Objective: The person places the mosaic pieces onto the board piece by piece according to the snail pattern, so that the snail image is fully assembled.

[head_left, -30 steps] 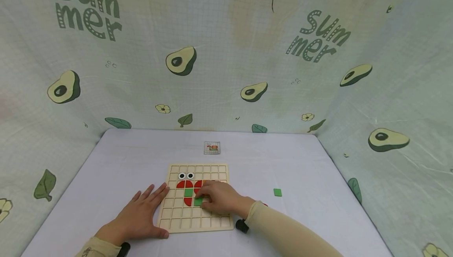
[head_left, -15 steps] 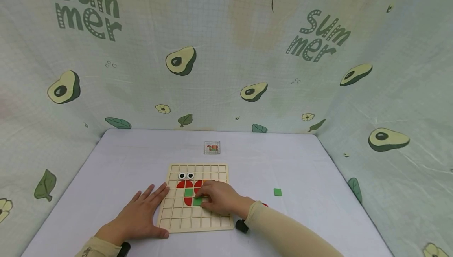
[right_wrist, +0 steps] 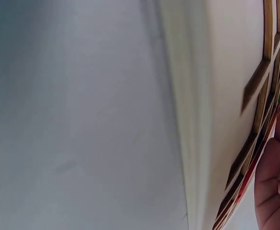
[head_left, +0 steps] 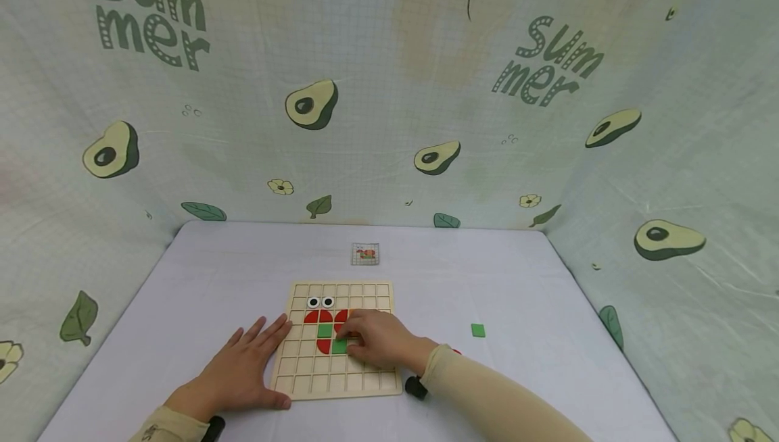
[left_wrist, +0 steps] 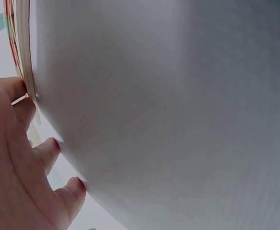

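A pale wooden grid board [head_left: 301, 365] lies on the table. Two eye tiles [head_left: 320, 302] sit on it, above red curved tiles [head_left: 318, 317] and a green square tile [head_left: 325, 330]. My right hand [head_left: 380, 340] is over the board's middle with bent fingers, thumb and index finger at a second green square tile [head_left: 339, 347] beside a red quarter-round tile [head_left: 324, 346]. That hand hides part of the pattern. My left hand [head_left: 240, 367] rests on the table with spread fingers, fingertips and thumb at the board's left edge. In the left wrist view, its fingers [left_wrist: 22, 112] touch that edge.
A small picture card [head_left: 365, 254] lies behind the board. To the right is a loose green square tile [head_left: 478, 330]. A red piece [head_left: 456, 352] peeks out behind the right sleeve. A patterned curtain [head_left: 377, 90] stands along the back and sides of the white table [head_left: 517, 280].
Both hands keep almost the same place. The green square tile at my right fingertips has shifted very slightly left within its spot on the board.
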Motion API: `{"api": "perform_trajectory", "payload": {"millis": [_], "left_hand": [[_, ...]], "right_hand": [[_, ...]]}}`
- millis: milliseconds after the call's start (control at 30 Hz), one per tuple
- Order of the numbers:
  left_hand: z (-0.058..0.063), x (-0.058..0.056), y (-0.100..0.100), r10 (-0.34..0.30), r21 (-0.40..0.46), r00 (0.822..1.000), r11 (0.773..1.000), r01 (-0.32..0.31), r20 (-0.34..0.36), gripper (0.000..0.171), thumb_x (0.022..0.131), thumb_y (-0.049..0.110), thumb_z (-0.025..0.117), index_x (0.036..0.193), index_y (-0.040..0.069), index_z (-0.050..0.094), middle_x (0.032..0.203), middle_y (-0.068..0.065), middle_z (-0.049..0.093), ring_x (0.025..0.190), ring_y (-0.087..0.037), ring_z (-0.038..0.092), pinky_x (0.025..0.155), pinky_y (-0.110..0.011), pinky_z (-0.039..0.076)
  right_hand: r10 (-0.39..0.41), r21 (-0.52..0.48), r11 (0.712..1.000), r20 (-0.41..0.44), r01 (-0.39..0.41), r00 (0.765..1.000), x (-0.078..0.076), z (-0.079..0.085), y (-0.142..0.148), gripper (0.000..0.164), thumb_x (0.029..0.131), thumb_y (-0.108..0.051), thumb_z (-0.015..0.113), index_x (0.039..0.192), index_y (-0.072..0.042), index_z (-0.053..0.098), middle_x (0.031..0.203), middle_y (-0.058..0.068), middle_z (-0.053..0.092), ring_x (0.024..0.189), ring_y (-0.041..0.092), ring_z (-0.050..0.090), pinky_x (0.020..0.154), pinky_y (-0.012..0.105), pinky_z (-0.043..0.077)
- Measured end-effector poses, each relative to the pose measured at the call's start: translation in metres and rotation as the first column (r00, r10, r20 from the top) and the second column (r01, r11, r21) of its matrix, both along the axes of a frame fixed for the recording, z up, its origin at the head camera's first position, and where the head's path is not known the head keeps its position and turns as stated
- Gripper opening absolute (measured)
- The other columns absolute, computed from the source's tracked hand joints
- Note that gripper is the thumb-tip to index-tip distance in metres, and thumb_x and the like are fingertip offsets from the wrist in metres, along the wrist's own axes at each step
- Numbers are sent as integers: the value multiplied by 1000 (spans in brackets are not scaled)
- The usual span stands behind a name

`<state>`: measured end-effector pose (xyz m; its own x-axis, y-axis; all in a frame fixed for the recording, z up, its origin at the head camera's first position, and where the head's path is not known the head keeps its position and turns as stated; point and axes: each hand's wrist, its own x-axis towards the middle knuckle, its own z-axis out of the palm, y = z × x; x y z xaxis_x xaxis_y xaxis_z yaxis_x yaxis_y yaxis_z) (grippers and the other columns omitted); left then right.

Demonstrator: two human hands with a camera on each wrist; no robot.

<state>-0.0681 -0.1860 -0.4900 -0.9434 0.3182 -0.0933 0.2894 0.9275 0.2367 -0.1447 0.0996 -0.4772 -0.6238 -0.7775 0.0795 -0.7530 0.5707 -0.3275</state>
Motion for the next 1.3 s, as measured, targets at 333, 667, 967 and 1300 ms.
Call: {"api": "perform_trajectory", "payload": {"millis": [333, 667, 967, 1300], "left_hand": [[0, 0, -1, 8, 4, 1000, 1000, -8, 7, 131, 53, 93, 61, 153, 10, 41, 160, -4, 33, 145, -42, 26, 108, -70, 22], [0, 0, -1, 10, 2, 1000, 1000, -10, 7, 131, 53, 93, 61, 153, 10, 41, 160, -4, 33, 145, -41, 26, 108, -70, 22], [-1, -1, 0, 1, 4, 1000, 1000, -1, 7, 131, 54, 94, 59, 153, 10, 40, 160, -4, 32, 145, -41, 25, 109, -69, 22], [-2, -2, 0, -2, 12, 1000, 1000, 2, 4, 131, 54, 94, 60, 153, 10, 41, 160, -4, 33, 145, -40, 24, 110, -68, 22]], "right_hand": [[9, -20, 1000, 49, -8, 999, -5, 8, 8, 24, 90, -21, 71, 114, -24, 74, 109, -15, 63, 86, 1, 53, 75, 18, 45], [-128, -66, 988, 160, 140, 979, -15, 28, 76, 27, 90, -18, 74, 117, -16, 72, 107, -8, 65, 77, 7, 55, 69, 22, 48], [-301, -85, 945, 145, 315, 942, -14, 18, 170, 28, 87, -13, 76, 115, -12, 71, 106, -1, 64, 73, 7, 51, 64, 25, 47], [-460, -126, 864, 197, 487, 866, -10, -1, 232, 32, 82, -10, 81, 113, -13, 72, 101, -1, 62, 67, 10, 50, 58, 25, 45]]}}
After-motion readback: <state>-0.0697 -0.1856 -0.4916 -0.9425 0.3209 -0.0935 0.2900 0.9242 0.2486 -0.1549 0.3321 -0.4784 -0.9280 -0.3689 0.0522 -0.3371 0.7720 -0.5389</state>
